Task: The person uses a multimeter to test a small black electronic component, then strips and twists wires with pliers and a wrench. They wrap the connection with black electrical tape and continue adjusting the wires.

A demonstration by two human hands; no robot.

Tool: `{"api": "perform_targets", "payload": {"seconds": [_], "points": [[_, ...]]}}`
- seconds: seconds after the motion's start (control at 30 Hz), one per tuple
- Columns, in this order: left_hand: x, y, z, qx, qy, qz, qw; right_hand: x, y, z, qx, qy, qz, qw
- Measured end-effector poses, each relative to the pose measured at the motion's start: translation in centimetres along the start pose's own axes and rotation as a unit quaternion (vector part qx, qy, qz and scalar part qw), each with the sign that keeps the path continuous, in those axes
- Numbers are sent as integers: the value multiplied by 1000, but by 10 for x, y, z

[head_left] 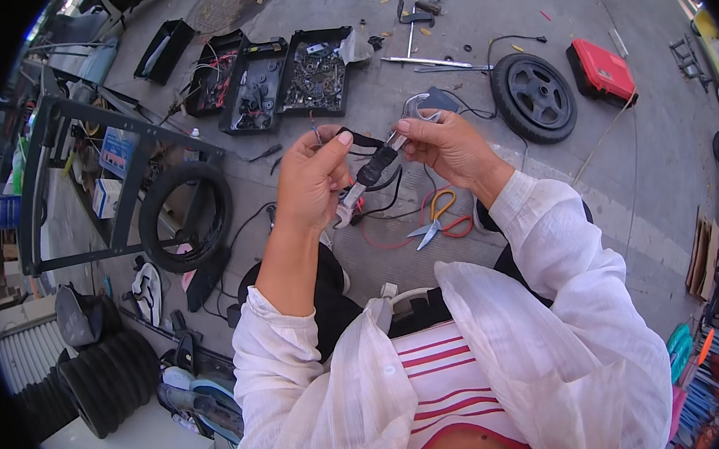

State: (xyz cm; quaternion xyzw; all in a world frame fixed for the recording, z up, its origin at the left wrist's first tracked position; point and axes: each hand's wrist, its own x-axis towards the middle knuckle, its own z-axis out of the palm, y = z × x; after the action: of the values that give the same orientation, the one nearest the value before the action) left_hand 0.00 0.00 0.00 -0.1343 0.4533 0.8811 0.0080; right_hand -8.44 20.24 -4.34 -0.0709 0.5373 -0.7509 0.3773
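My right hand point(446, 142) is closed, its thumb and fingers pinching a silver double-ended wrench point(351, 201) near its upper, hooked end. Black tape point(378, 165) is wound around the middle of the wrench. In front of me on the left, my left hand point(318, 175) is closed on a loose black strip point(359, 139) that runs toward the wrapped part. The wrench's lower open jaw points down, close beside that hand. Scissors point(435, 223) with orange and red handles lie on the ground just below, blades spread. Thin cables pass behind the wrench.
Black trays point(315, 109) of small metal parts stand ahead. A small wheel point(534, 98) and a red case point(602, 71) lie to the right. A dark metal frame point(68, 263) and a loose tire point(146, 211) stand at left. Coiled black hose point(110, 379) rests lower left.
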Motion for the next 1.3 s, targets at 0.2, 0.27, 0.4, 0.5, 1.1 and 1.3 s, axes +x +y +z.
{"api": "perform_targets", "payload": {"seconds": [0.2,0.27,0.4,0.5,1.1,1.3], "points": [[0,0,-1,11,23,-14,1000,-3,17,60,297,-53,12,953],[1,0,2,10,27,-15,999,0,28,61,302,-59,9,951],[3,4,-9,-14,31,-35,999,0,24,62,278,-56,61,957],[1,8,-11,-22,51,-50,997,-4,6,64,287,-35,81,954],[-2,-5,-33,37,118,-148,981,0,11,46,97,142,58,983],[-4,-17,-47,59,242,-114,962,-4,17,49,39,142,89,985]]}}
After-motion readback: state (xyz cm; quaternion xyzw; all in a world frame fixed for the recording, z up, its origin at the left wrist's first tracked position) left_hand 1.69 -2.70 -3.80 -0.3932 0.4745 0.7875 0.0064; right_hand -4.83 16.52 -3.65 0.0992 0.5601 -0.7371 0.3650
